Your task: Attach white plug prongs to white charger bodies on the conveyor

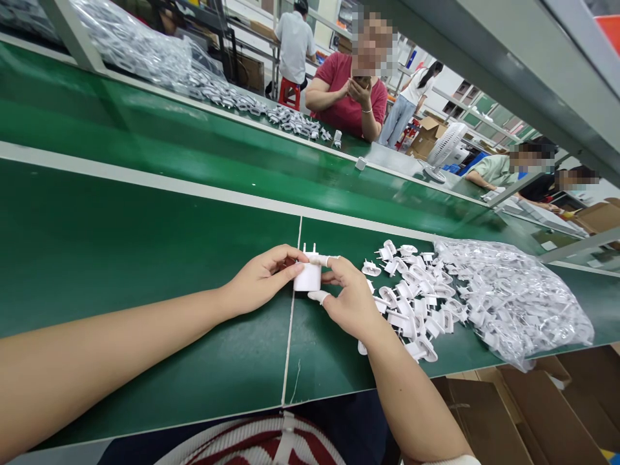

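A white two-pin plug adapter [307,279] is held above the green table, its pins pointing away from me. My left hand [264,274] pinches its left side between thumb and fingers. From the right, my right hand [346,290] grips the same adapter, with white covers on the thumb and a fingertip. To the right of that hand lies a loose heap of white plug pieces [411,284], several with pins showing. Beyond it, a clear plastic bag [527,297] filled with similar white pieces rests on the table.
Cardboard boxes [513,407] stand below the table edge at right. A conveyor belt [194,135] crosses behind a pale rail. On its far side are more white parts [290,119], a person in red [343,97] and a white fan [448,145]. A metal beam slants overhead at right.
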`<move>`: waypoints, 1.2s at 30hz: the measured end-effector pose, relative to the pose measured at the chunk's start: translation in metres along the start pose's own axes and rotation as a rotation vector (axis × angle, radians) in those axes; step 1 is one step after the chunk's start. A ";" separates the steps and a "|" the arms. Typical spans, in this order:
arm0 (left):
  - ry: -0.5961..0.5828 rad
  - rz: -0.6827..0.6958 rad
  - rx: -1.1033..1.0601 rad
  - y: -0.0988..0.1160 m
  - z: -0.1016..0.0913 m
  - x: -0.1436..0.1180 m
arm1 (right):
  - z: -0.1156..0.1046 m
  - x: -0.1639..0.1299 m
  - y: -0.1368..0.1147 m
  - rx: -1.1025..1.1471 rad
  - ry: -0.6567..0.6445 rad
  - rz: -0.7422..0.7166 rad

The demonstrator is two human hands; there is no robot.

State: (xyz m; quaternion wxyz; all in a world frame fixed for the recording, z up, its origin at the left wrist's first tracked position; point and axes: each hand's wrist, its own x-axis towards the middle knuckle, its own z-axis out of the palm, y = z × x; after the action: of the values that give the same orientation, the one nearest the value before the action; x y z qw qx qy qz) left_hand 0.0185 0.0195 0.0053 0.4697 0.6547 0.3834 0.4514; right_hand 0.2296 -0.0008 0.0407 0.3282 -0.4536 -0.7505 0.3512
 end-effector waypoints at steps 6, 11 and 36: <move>-0.002 0.016 -0.013 -0.001 0.000 0.000 | 0.000 0.000 0.001 0.010 0.004 -0.002; -0.038 0.063 0.009 -0.004 -0.001 0.000 | 0.001 0.000 0.001 0.035 0.012 0.067; -0.202 0.083 0.027 -0.012 -0.001 -0.004 | 0.001 -0.001 -0.002 0.042 -0.015 0.093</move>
State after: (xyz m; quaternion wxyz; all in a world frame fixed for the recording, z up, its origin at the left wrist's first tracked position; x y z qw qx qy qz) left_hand 0.0152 0.0199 -0.0073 0.4780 0.7185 0.3128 0.3969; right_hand 0.2276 -0.0026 0.0418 0.3150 -0.4784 -0.7235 0.3852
